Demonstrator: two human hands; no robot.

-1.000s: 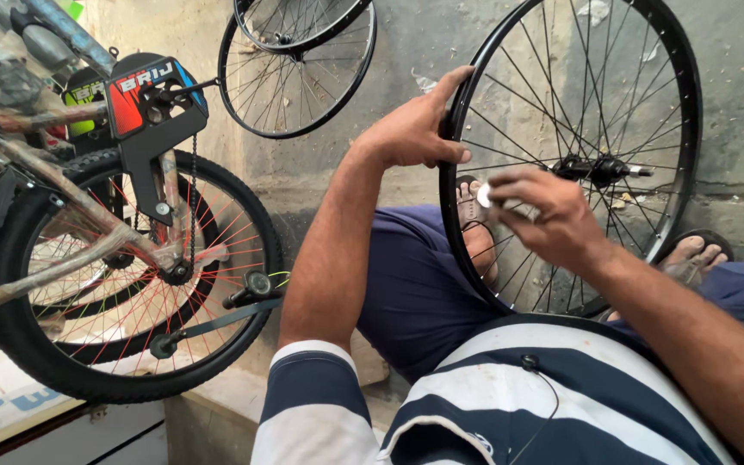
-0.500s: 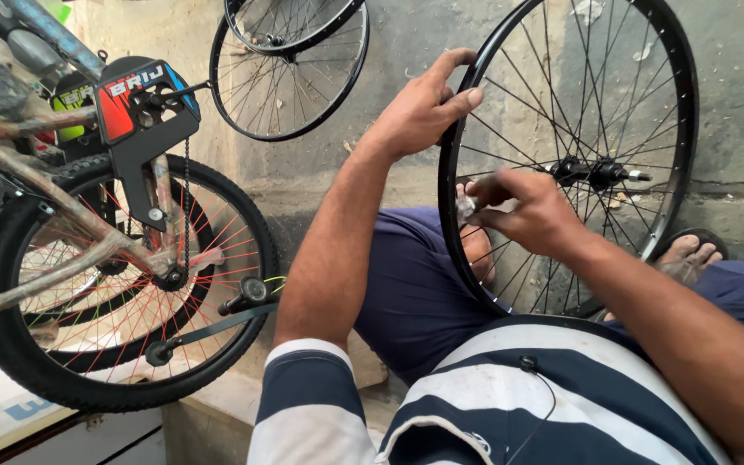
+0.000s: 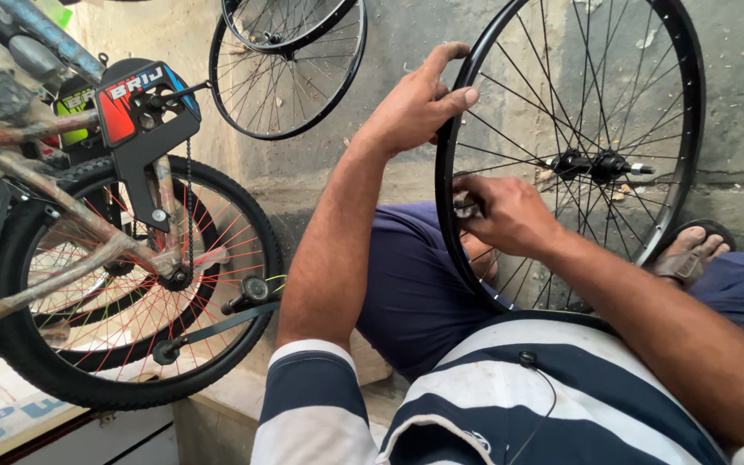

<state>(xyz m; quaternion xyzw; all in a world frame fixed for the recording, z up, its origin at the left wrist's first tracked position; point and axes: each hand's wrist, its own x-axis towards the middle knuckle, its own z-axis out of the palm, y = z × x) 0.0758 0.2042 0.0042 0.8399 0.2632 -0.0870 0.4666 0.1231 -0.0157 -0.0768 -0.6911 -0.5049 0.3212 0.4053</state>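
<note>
Now, left hand (image 3: pixel 411 108): your fingers stay curled over the black wheel rim (image 3: pixel 697 129), upper centre.
Right hand (image 3: pixel 505 215): it has moved lower-left to the rim's edge, fingers closed on a small metal tool (image 3: pixel 462 207).

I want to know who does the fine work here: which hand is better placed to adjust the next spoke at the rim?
The right hand: it is at the spokes inside the black wheel rim, fingers closed on a small tool. The left hand grips the rim's upper edge.

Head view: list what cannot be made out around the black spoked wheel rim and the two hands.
- Small tool in the right hand: wrapped by the fingers, kind unclear.
- Bottom of the black spoked wheel rim: hidden behind the striped shirt.
- Left hand fingertips: curled behind the rim.
- Second bare wheel: cut off by the top edge.
</note>
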